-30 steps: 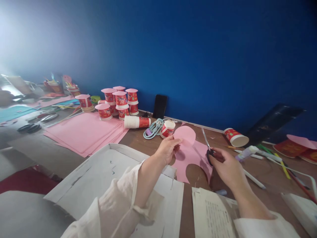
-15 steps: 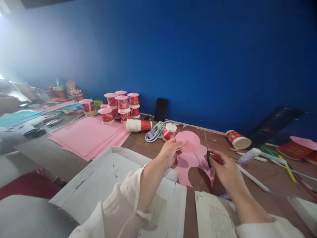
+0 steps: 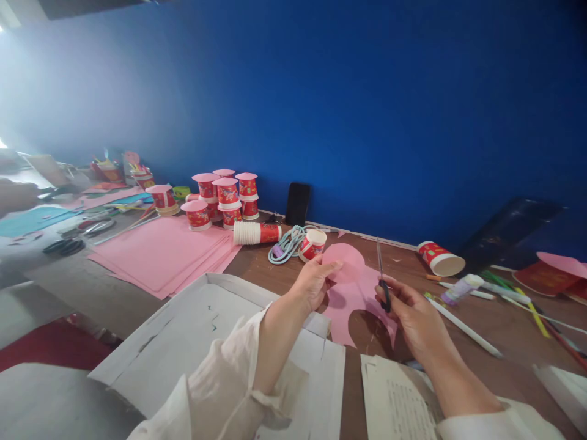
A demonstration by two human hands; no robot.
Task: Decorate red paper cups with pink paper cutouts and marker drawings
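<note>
Scissors with black plastic handles and slim metal blades are resting in your right hand, whose fingers are curling around the handles while the blades are pointing toward the far side; how far apart those blades are standing, I cannot tell. Your left hand is pinching the near left edge of a flat, round, pink paper disc, thumb on top and the gap closed on the paper. That disc is lying left of the scissors in the scene, overlapping the far part of a pink paper sheet with rounded cut-outs, which is spreading over the brown wooden table between your hands. Just left of the disc, on the far side, a small red-and-white paper cup is standing beside a coiled pale-blue cable. Farther left, a nested row of red-and-white paper cups is lying sideways, near a cluster of red paper cups topped with pink discs. To the right, a white-and-lilac glue stick is lying near a red patterned paper cup on its side. Under your left forearm, a shallow white cardboard tray is sitting.
</note>
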